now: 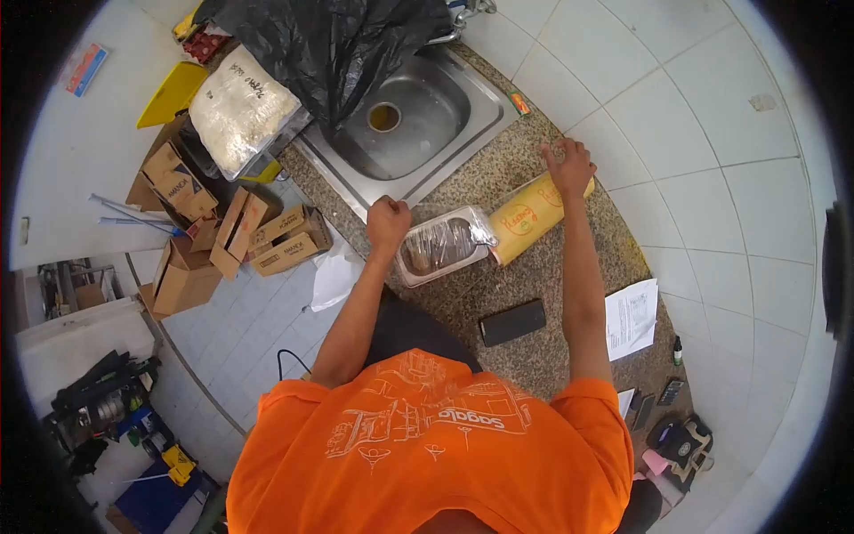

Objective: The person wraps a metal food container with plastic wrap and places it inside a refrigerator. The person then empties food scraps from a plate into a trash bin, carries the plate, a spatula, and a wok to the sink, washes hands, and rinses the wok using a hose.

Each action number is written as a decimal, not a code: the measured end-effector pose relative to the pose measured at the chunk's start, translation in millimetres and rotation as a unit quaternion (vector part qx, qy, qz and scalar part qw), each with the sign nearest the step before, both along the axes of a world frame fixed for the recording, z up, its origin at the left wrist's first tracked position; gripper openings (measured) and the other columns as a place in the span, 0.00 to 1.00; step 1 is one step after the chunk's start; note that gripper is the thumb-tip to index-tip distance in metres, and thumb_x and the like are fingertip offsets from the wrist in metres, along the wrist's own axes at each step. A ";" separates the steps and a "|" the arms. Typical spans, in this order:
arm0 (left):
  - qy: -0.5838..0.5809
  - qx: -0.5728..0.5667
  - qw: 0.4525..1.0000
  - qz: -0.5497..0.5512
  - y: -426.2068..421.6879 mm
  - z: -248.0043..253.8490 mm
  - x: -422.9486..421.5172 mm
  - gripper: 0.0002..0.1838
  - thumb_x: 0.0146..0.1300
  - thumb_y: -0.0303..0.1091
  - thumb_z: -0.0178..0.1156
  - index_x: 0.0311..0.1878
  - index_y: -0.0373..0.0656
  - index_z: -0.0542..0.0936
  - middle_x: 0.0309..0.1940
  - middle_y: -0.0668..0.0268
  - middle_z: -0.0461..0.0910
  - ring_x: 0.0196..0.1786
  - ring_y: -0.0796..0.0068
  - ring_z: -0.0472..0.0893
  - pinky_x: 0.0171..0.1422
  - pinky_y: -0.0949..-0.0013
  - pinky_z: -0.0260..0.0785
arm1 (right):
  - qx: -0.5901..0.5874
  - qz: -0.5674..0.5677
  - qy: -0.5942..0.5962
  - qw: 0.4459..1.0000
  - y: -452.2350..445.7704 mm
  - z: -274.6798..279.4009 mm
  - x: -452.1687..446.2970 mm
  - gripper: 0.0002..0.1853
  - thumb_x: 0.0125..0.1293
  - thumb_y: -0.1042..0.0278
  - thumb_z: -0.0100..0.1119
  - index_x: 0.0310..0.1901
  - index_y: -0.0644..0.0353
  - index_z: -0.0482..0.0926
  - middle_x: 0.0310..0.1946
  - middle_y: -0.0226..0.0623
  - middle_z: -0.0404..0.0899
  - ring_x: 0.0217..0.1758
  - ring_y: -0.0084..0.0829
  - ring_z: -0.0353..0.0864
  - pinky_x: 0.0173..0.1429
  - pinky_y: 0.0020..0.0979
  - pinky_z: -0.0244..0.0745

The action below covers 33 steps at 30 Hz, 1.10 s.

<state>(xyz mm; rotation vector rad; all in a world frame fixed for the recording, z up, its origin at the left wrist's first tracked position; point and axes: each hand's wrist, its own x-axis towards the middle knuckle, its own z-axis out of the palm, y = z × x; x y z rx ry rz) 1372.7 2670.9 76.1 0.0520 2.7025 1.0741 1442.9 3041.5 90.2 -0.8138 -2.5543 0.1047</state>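
Beside the sink corner, my left hand (389, 222) is closed in a fist at the near-left end of a clear plastic tray (420, 277), pinching the edge of the film. Shiny cling film (436, 236) lies over the tray, and a dark, rounded item (458, 233) shows through it; its kind is unclear. Touching the tray's right end is a long yellow printed cling film roll (525, 218). My right hand (569, 166) is over the roll's far end, thumb and fingers apart, and the wrist hides part of the roll.
A steel sink (445, 142) lies ahead, partly under a black plastic bag (329, 44). Left of it is a wrapped white pack (242, 111). A dark phone-like slab (512, 323) and paper sheets (632, 319) lie on the granite counter (445, 311). Cardboard boxes (187, 267) stand at left.
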 end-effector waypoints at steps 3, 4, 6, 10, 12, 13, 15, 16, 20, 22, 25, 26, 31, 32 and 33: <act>0.042 0.017 0.999 -0.013 4.2 3.4 1.3 0.22 0.57 0.48 0.60 0.38 0.34 0.80 0.26 0.46 0.80 0.35 0.43 0.81 0.42 0.54 0.72 | -0.040 -0.157 -0.030 0.986 0.6 -3.4 8.6 0.29 0.60 0.33 0.55 0.45 0.52 0.78 0.45 0.39 0.79 0.50 0.40 0.78 0.51 0.56 0.66; -0.003 0.009 0.998 -0.056 5.4 17.1 7.4 0.28 0.56 0.53 0.61 0.47 0.34 0.76 0.34 0.44 0.80 0.43 0.43 0.80 0.48 0.53 0.71 | -0.041 -0.167 -0.033 0.985 2.9 -6.0 12.3 0.29 0.60 0.33 0.55 0.45 0.52 0.78 0.45 0.39 0.79 0.50 0.40 0.78 0.51 0.56 0.66; -0.055 -0.001 0.992 -0.110 10.5 50.9 32.6 0.36 0.54 0.58 0.62 0.56 0.35 0.73 0.42 0.42 0.80 0.50 0.43 0.79 0.54 0.51 0.70 | -0.112 -0.247 -0.089 0.958 18.9 -18.7 17.7 0.34 0.60 0.30 0.52 0.47 0.58 0.79 0.47 0.44 0.80 0.51 0.45 0.79 0.50 0.54 0.70; 0.166 -0.217 0.881 -0.386 16.4 64.0 69.2 0.58 0.41 0.63 0.70 0.70 0.38 0.57 0.63 0.41 0.62 0.68 0.43 0.61 0.69 0.42 0.53 | -0.123 -0.197 -0.038 0.972 31.8 -19.8 41.9 0.36 0.58 0.30 0.55 0.44 0.64 0.81 0.44 0.48 0.82 0.49 0.49 0.81 0.50 0.48 0.74; 0.164 -0.232 0.856 -0.432 17.2 57.3 68.5 0.63 0.36 0.61 0.73 0.72 0.37 0.53 0.65 0.44 0.59 0.70 0.45 0.57 0.72 0.41 0.48 | -0.214 -0.176 0.007 0.961 26.0 2.7 55.1 0.35 0.56 0.31 0.59 0.40 0.64 0.83 0.38 0.49 0.83 0.44 0.50 0.82 0.50 0.44 0.75; 0.141 -0.250 0.852 -0.437 18.2 55.2 65.2 0.63 0.32 0.55 0.74 0.71 0.37 0.54 0.61 0.47 0.61 0.67 0.46 0.60 0.71 0.43 0.50 | -0.213 -0.180 0.011 0.960 27.5 -1.1 63.2 0.35 0.56 0.31 0.59 0.40 0.64 0.83 0.38 0.49 0.83 0.44 0.50 0.82 0.50 0.44 0.75; 0.121 -0.267 0.847 -0.444 15.1 57.9 58.7 0.62 0.29 0.50 0.75 0.70 0.38 0.55 0.57 0.50 0.64 0.64 0.48 0.63 0.71 0.45 0.52 | -0.182 -0.210 0.099 0.956 33.6 -13.1 83.5 0.34 0.54 0.32 0.62 0.38 0.63 0.83 0.35 0.49 0.84 0.43 0.50 0.83 0.48 0.45 0.75; 0.099 -0.256 0.867 -0.416 7.7 62.5 58.3 0.61 0.27 0.46 0.74 0.69 0.38 0.56 0.55 0.51 0.64 0.62 0.48 0.65 0.69 0.46 0.53 | -0.181 -0.211 0.102 0.955 37.9 -12.5 96.9 0.34 0.54 0.32 0.62 0.38 0.63 0.83 0.35 0.49 0.84 0.43 0.50 0.83 0.48 0.45 0.75; 0.108 -0.238 0.888 -0.379 -45.9 74.5 59.9 0.56 0.28 0.41 0.74 0.66 0.37 0.59 0.53 0.50 0.64 0.59 0.47 0.64 0.64 0.49 0.57 | -0.181 -0.308 0.184 0.916 46.9 16.6 144.9 0.35 0.52 0.36 0.67 0.41 0.67 0.82 0.35 0.52 0.83 0.42 0.47 0.82 0.51 0.41 0.74; 0.142 -0.222 0.902 -0.344 -84.4 65.0 58.2 0.56 0.29 0.42 0.74 0.66 0.37 0.59 0.53 0.50 0.63 0.59 0.47 0.64 0.64 0.49 0.55 | -0.158 -0.336 0.222 0.902 52.8 32.5 166.9 0.32 0.53 0.39 0.69 0.40 0.67 0.82 0.33 0.50 0.83 0.39 0.46 0.82 0.49 0.41 0.74; 0.167 -0.224 0.920 -0.275 -133.5 78.6 43.4 0.55 0.30 0.43 0.74 0.66 0.37 0.59 0.53 0.49 0.63 0.60 0.47 0.63 0.65 0.48 0.53 | -0.167 -0.302 0.319 0.883 54.9 60.9 181.3 0.27 0.53 0.42 0.70 0.38 0.62 0.82 0.33 0.45 0.83 0.37 0.44 0.81 0.45 0.42 0.74; 0.155 -0.247 0.925 -0.244 -148.2 89.3 39.7 0.55 0.30 0.44 0.74 0.66 0.37 0.59 0.53 0.49 0.63 0.60 0.47 0.63 0.65 0.48 0.52 | -0.101 -0.278 0.356 0.886 46.9 71.7 183.2 0.26 0.54 0.44 0.70 0.38 0.63 0.81 0.34 0.45 0.82 0.37 0.43 0.80 0.45 0.41 0.73; 0.194 -0.279 0.926 -0.166 -196.1 131.5 24.6 0.55 0.30 0.44 0.74 0.66 0.40 0.60 0.54 0.48 0.64 0.59 0.47 0.64 0.65 0.48 0.51 | 0.054 -0.196 0.356 0.912 -24.6 121.7 159.2 0.19 0.57 0.52 0.71 0.38 0.61 0.82 0.35 0.41 0.81 0.41 0.40 0.77 0.50 0.39 0.71; 0.206 -0.264 0.928 -0.166 -202.8 139.9 22.2 0.55 0.29 0.43 0.74 0.66 0.41 0.60 0.55 0.47 0.64 0.59 0.47 0.64 0.64 0.49 0.51 | 0.065 -0.164 0.337 0.925 -38.6 126.0 155.1 0.17 0.56 0.54 0.72 0.37 0.60 0.81 0.35 0.39 0.81 0.41 0.40 0.76 0.49 0.39 0.70; 0.242 -0.279 0.914 -0.169 -209.1 148.1 22.4 0.56 0.28 0.43 0.74 0.67 0.42 0.61 0.56 0.48 0.65 0.60 0.48 0.64 0.64 0.50 0.51 | 0.077 -0.133 0.318 0.936 -51.4 128.6 153.0 0.16 0.55 0.57 0.73 0.36 0.59 0.81 0.35 0.38 0.81 0.41 0.39 0.76 0.49 0.39 0.70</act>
